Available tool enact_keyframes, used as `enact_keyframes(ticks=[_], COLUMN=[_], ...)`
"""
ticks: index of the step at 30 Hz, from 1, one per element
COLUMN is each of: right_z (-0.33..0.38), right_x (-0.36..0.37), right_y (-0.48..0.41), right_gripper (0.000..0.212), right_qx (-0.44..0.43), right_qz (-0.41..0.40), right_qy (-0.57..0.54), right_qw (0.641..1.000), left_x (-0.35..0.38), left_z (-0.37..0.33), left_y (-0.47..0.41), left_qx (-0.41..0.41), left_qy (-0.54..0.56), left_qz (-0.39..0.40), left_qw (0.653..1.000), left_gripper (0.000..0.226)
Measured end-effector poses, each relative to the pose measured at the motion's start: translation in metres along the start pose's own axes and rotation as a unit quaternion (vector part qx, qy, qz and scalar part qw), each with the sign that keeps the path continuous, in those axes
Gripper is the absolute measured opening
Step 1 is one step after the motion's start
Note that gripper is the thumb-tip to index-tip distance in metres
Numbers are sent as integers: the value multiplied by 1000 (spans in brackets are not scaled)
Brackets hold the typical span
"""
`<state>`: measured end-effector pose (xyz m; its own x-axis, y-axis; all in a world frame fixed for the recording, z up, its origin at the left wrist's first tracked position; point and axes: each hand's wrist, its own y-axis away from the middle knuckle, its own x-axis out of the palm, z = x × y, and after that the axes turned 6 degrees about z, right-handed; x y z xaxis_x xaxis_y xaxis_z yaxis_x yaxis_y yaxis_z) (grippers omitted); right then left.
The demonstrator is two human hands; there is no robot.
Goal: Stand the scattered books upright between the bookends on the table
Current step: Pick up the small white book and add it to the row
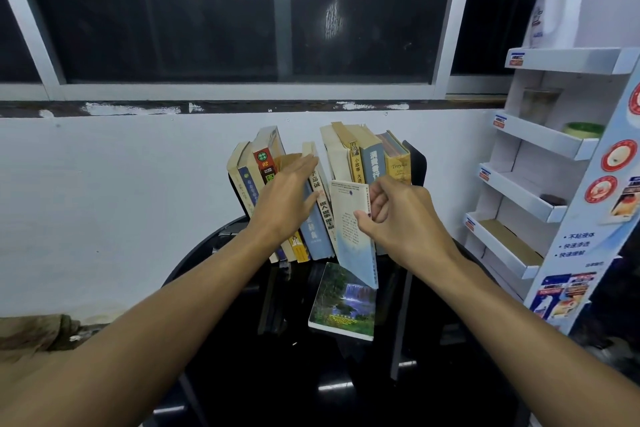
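Several books stand on a round black table (242, 374) between two black bookends. The left group (256, 166) leans left; the right group (367, 156) stands against the right bookend (417, 163). My left hand (287, 198) presses flat with straight fingers against the left group, holding open a gap in the row. My right hand (398, 215) pinches a thin pale-blue book (353, 236) upright in front of that gap, its lower corner above the table. A book with a waterfall cover (343, 302) lies flat on the table below it. The left bookend is mostly hidden.
A white wall and a dark window run behind the table. At the right stands a white cardboard display rack (540, 149) with several shelves, close to the right bookend, and a white bottle (557, 0) on top.
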<state>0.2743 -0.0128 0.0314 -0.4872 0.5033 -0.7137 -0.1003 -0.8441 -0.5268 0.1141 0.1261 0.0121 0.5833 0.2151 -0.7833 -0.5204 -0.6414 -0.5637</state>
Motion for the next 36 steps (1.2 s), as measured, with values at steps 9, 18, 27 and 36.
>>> enact_keyframes(ticks=[9,18,27,36], right_z=[15,20,22,15], right_x=[8,8,13,35], right_y=[-13,-12,-25,-33], right_gripper=[19,20,18,12], right_qx=[-21,-25,-46,-75], right_qz=[15,20,-1,-45], right_qy=[21,33,97,84], right_qw=[999,999,994,993], left_x=[-6,-5,-7,-6], left_z=[1,3,1,2], left_y=[6,4,5,6], left_qx=[15,-3,-16,-15], left_qy=[19,24,28,21], left_qz=[-26,-44,-44,-52], left_qw=[999,999,998,998], left_gripper=[46,46,43,45])
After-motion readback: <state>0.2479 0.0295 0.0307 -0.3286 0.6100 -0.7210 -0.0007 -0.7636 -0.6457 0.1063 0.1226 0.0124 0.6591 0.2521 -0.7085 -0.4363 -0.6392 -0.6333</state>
